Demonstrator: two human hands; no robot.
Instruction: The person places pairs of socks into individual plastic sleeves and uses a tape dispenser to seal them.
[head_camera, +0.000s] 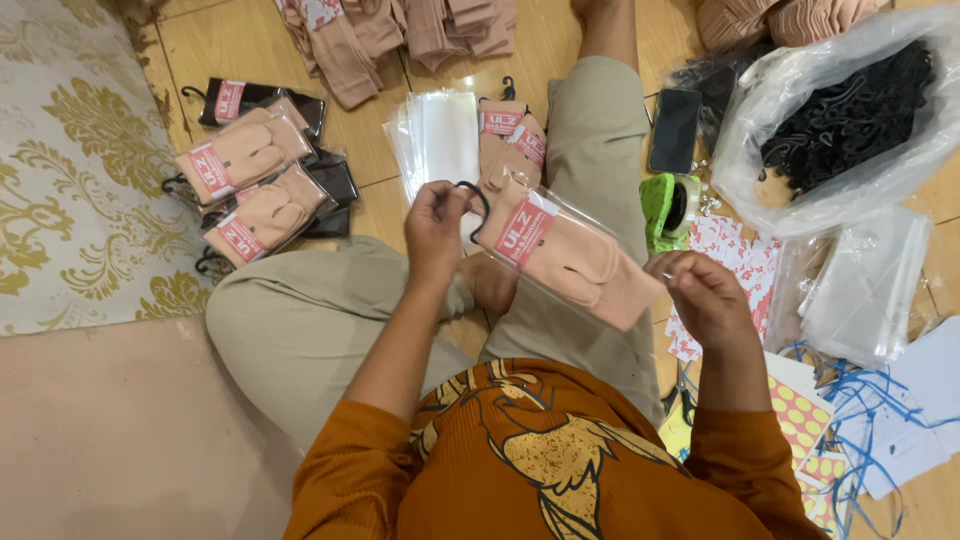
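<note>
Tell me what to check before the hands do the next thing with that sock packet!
1. Left hand pinches the black plastic hanger hook: ok.
2. Peach split-toe socks in clear plastic sleeve fully inside: ok.
3. Right hand grips the sleeve's lower end: cannot tell, fingers curled beside it.
4. Sleeve sealed: cannot tell.
5. Green tape dispenser close to right hand: ok.
6. Pile of finished packets on wooden floor beside left knee: ok.

Packaged sock pair (565, 250): peach-tan split-toe socks in a clear plastic sleeve, with a red-and-white label band and a black hook at the top. Held above the lap, lying slantwise, hook end upper left, toe end lower right.
</note>
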